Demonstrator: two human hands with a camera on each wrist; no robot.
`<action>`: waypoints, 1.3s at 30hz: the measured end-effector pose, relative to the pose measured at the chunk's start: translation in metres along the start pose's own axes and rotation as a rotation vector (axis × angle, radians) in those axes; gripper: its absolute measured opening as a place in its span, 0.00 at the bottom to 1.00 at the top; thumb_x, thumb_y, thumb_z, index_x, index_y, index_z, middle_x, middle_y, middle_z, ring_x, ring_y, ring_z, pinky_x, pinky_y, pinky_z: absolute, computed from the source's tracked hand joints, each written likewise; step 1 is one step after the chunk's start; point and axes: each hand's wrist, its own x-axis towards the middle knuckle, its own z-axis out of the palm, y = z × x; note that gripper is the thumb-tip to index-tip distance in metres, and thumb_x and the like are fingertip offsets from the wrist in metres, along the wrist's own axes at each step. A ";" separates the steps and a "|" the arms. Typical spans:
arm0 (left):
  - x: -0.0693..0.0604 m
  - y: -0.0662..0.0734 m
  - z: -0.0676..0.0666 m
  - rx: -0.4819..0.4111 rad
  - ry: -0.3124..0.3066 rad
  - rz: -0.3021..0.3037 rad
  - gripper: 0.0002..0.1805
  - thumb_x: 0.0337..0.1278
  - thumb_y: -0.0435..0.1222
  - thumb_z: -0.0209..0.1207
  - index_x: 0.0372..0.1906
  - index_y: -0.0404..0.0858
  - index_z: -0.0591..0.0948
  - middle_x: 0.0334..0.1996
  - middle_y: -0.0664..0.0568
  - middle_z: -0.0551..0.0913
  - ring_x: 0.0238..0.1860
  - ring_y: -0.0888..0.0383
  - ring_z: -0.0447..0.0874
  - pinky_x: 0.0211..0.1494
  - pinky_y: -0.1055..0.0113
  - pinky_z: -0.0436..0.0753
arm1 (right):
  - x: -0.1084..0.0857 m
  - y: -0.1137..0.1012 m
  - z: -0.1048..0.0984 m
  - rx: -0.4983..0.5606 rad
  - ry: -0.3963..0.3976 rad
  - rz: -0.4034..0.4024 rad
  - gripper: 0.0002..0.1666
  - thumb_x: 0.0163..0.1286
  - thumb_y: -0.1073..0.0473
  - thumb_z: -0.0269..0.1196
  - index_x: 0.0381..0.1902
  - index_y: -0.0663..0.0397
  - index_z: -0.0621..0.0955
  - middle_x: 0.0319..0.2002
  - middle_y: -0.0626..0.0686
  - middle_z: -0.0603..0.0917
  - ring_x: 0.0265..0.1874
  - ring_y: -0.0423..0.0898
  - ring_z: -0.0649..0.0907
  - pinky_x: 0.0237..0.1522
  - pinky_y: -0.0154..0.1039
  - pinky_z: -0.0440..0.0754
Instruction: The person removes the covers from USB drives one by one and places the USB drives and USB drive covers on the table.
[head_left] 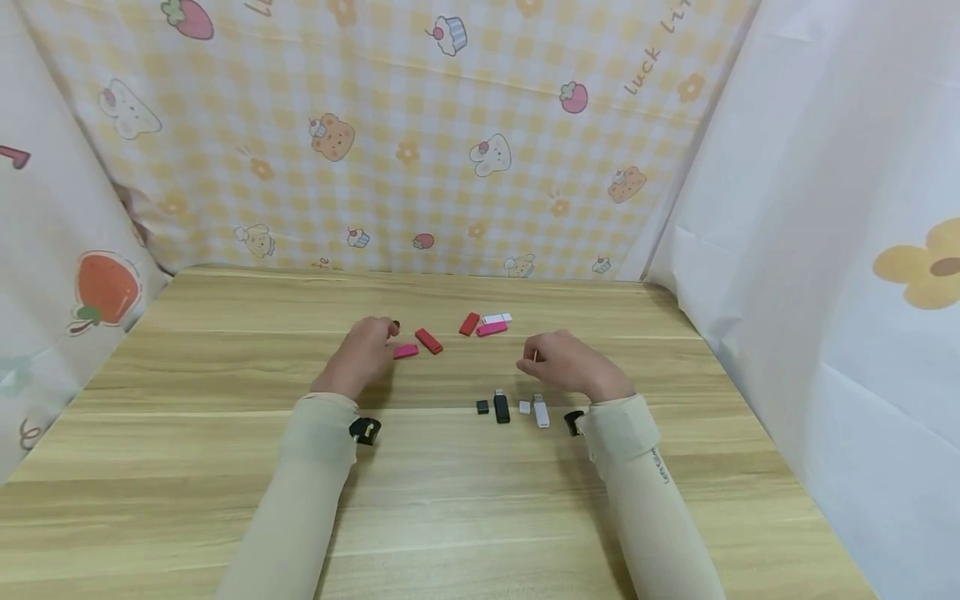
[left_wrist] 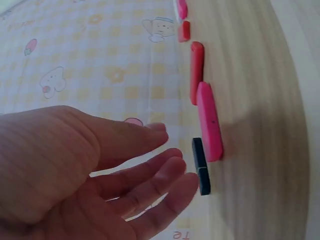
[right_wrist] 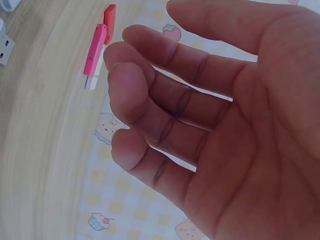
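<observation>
On the left, my left hand [head_left: 363, 354] hovers beside a pink USB stick [head_left: 406, 352] and a dark capped USB stick [left_wrist: 201, 165]. Its thumb and fingers are apart with nothing between them; in the head view the hand hides most of the dark stick. A red USB stick [head_left: 429, 341] lies just past the pink one. My right hand [head_left: 566, 362] is held over the table with loosely bent fingers and an empty palm. Nearest to it lie an uncapped white USB stick [head_left: 541, 411] and its white cap [head_left: 524, 407], then an uncapped black USB stick [head_left: 502, 407] and a black cap [head_left: 482, 407].
Toward the back middle lie another red stick [head_left: 469, 324], a white stick [head_left: 497, 318] and a second pink stick [head_left: 492, 329], close together. The wooden table [head_left: 450, 517] ends at a checked cloth [head_left: 420, 183] behind, with white cloth at both sides.
</observation>
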 end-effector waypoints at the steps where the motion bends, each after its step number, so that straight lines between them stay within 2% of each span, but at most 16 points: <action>1: 0.000 -0.001 0.001 0.017 -0.003 0.004 0.20 0.82 0.29 0.52 0.69 0.22 0.76 0.70 0.28 0.76 0.73 0.34 0.73 0.77 0.42 0.75 | 0.000 0.000 0.000 0.001 0.000 0.002 0.16 0.83 0.54 0.61 0.45 0.61 0.88 0.30 0.51 0.85 0.24 0.42 0.76 0.32 0.37 0.76; 3: 0.002 -0.004 0.002 0.057 -0.003 0.017 0.20 0.80 0.26 0.51 0.67 0.20 0.77 0.69 0.26 0.77 0.73 0.33 0.74 0.78 0.42 0.74 | 0.000 -0.001 0.000 0.002 -0.002 0.007 0.16 0.83 0.54 0.61 0.45 0.60 0.88 0.30 0.50 0.84 0.25 0.42 0.76 0.32 0.37 0.76; 7: 0.005 -0.010 0.006 0.120 -0.005 0.029 0.14 0.72 0.21 0.52 0.55 0.19 0.82 0.53 0.28 0.83 0.53 0.38 0.83 0.62 0.48 0.84 | -0.001 -0.001 -0.001 0.000 -0.004 0.013 0.16 0.83 0.54 0.61 0.46 0.60 0.88 0.30 0.50 0.85 0.25 0.42 0.76 0.32 0.37 0.76; 10: 0.008 -0.013 0.010 0.144 0.000 0.026 0.12 0.70 0.20 0.52 0.50 0.21 0.83 0.46 0.32 0.82 0.43 0.44 0.78 0.52 0.51 0.83 | 0.000 -0.001 -0.001 -0.004 -0.003 0.010 0.16 0.83 0.54 0.61 0.46 0.60 0.88 0.30 0.50 0.85 0.25 0.42 0.76 0.32 0.37 0.76; 16: 0.009 -0.014 0.015 0.152 0.039 0.008 0.12 0.71 0.21 0.53 0.52 0.20 0.83 0.51 0.28 0.80 0.49 0.41 0.80 0.61 0.47 0.83 | 0.000 -0.002 -0.002 -0.007 -0.003 0.010 0.16 0.83 0.53 0.61 0.46 0.60 0.88 0.30 0.49 0.84 0.25 0.42 0.76 0.31 0.37 0.76; 23: 0.008 -0.016 0.017 0.133 0.055 -0.010 0.10 0.73 0.22 0.55 0.49 0.22 0.84 0.51 0.30 0.78 0.47 0.42 0.80 0.58 0.49 0.84 | -0.001 -0.003 -0.002 -0.001 -0.005 0.011 0.15 0.83 0.54 0.61 0.46 0.59 0.88 0.30 0.49 0.84 0.26 0.43 0.76 0.32 0.37 0.76; 27: 0.007 -0.016 0.017 0.140 0.069 0.007 0.06 0.71 0.23 0.59 0.45 0.23 0.85 0.46 0.33 0.80 0.43 0.44 0.78 0.53 0.51 0.83 | -0.001 -0.002 -0.001 0.007 -0.006 0.011 0.15 0.83 0.54 0.61 0.46 0.59 0.88 0.31 0.51 0.85 0.26 0.43 0.76 0.32 0.38 0.76; 30: 0.006 -0.012 0.016 0.118 0.083 0.021 0.05 0.72 0.25 0.60 0.42 0.24 0.84 0.43 0.35 0.80 0.41 0.45 0.77 0.49 0.54 0.83 | -0.001 -0.001 -0.001 0.009 -0.006 0.013 0.15 0.84 0.54 0.61 0.46 0.59 0.88 0.33 0.52 0.86 0.27 0.43 0.77 0.33 0.38 0.76; 33: 0.005 -0.006 0.012 0.057 0.095 0.031 0.07 0.75 0.26 0.60 0.47 0.23 0.83 0.45 0.33 0.82 0.41 0.45 0.79 0.47 0.57 0.83 | -0.002 -0.001 -0.002 0.012 -0.003 0.015 0.15 0.84 0.54 0.60 0.47 0.59 0.88 0.34 0.55 0.87 0.27 0.43 0.77 0.33 0.38 0.77; 37: 0.001 0.005 0.004 0.019 0.116 0.061 0.10 0.78 0.27 0.58 0.53 0.23 0.82 0.50 0.33 0.84 0.44 0.45 0.80 0.50 0.55 0.85 | -0.002 -0.001 -0.003 0.023 0.008 0.007 0.15 0.84 0.55 0.61 0.48 0.61 0.87 0.36 0.57 0.88 0.28 0.43 0.78 0.34 0.38 0.78; 39: -0.002 0.011 0.001 0.009 0.123 0.081 0.10 0.79 0.27 0.57 0.53 0.24 0.82 0.50 0.34 0.85 0.46 0.45 0.81 0.52 0.54 0.86 | -0.003 -0.002 -0.004 0.028 0.013 0.001 0.15 0.84 0.55 0.61 0.49 0.62 0.87 0.37 0.58 0.89 0.29 0.44 0.79 0.35 0.38 0.79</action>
